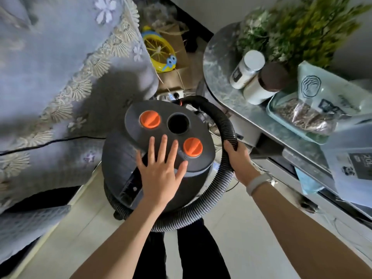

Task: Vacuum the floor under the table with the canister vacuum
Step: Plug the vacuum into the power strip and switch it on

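Dark grey canister vacuum (161, 158) at centre, on floor. Left hand (161, 174), fingers spread flat on lid. Right hand (238, 158) curled round ribbed black hose (225, 125) at 3 o'clock. Pale blue tray (285, 117), 2 o'clock, holds clear bag of brown bits (304, 116); contents indistinct. White-lidded jar (246, 69) behind: white fill.

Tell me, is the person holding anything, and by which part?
The right hand grips the vacuum hose partway along its curve. The left hand lies flat on the vacuum lid, holding nothing.
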### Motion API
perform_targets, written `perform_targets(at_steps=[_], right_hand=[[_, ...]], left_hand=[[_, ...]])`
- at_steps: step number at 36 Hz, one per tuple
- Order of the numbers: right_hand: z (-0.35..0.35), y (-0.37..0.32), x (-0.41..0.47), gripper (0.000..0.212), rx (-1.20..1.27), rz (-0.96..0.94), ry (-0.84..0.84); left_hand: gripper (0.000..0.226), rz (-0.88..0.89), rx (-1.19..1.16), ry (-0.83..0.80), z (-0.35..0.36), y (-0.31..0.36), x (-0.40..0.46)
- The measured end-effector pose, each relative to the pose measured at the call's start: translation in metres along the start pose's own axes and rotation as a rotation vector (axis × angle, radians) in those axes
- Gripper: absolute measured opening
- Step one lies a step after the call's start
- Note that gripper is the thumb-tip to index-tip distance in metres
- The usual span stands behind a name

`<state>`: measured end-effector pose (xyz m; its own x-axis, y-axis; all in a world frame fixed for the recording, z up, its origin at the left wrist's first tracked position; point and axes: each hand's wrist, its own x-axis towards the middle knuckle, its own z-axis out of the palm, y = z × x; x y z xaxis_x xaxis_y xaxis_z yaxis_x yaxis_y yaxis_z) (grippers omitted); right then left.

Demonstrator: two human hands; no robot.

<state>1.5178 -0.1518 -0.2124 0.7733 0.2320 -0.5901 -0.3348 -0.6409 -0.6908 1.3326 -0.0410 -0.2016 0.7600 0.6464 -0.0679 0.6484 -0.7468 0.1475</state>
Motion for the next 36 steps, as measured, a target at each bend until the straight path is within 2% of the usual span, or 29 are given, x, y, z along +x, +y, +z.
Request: perform_targets(at_steps=[4, 7, 9, 12, 13, 15, 18, 19, 22, 26, 29, 33, 36], right_hand=[[-0.011, -0.022, -0.035, 0.030, 0.049, -0.053, 0.027], [-0.018, -0.036, -0.062, 0.036, 0.018, -0.135, 0.038], [-0.023, -0.043, -0.079, 0.036, 0.024, -0.204, 0.017], [-0.030, -0.047, -0.105, 0.027, 0.019, -0.278, -0.055], [-0.031, -0.046, -0.112, 0.026, 0.006, -0.287, -0.082], [-0.032, -0.041, -0.121, 0.026, -0.005, -0.305, -0.121], [-0.036, -0.036, -0.126, 0.026, 0.000, -0.298, -0.156], [-0.037, -0.033, -0.126, 0.026, -0.026, -0.301, -0.164], [-0.039, -0.032, -0.131, 0.029, -0.089, -0.346, -0.181], [-0.043, -0.029, -0.131, 0.030, -0.034, -0.349, -0.252], [-0.053, -0.026, -0.130, 0.020, -0.067, -0.390, -0.320], [-0.068, -0.029, -0.118, 0.015, -0.029, -0.373, -0.182], [-0.071, -0.042, -0.101, 0.013, 0.017, -0.298, -0.106]], left_hand=[[0.057, -0.014, -0.049, -0.040, -0.005, 0.000, 0.004], [0.045, -0.059, -0.176, 0.046, -0.019, 0.008, 0.020], [0.038, -0.152, -0.458, 0.036, -0.039, 0.018, 0.039], [0.024, -0.433, -1.124, -0.183, -0.077, 0.042, 0.074], [0.024, -0.524, -1.290, -0.253, -0.082, 0.051, 0.085], [0.034, -0.613, -1.465, -0.379, -0.090, 0.067, 0.103], [0.060, -0.677, -1.497, -0.508, -0.087, 0.079, 0.118], [0.062, -0.700, -1.495, -0.546, -0.085, 0.081, 0.119], [0.040, -0.743, -1.487, -0.607, -0.082, 0.090, 0.113], [0.049, -0.771, -1.535, -0.508, -0.076, 0.098, 0.104], [0.048, -0.757, -1.496, -0.447, -0.076, 0.097, 0.093], [0.065, -0.625, -1.416, -0.403, -0.085, 0.096, 0.066], [0.045, -0.373, -1.248, -0.372, -0.094, 0.095, 0.029]])
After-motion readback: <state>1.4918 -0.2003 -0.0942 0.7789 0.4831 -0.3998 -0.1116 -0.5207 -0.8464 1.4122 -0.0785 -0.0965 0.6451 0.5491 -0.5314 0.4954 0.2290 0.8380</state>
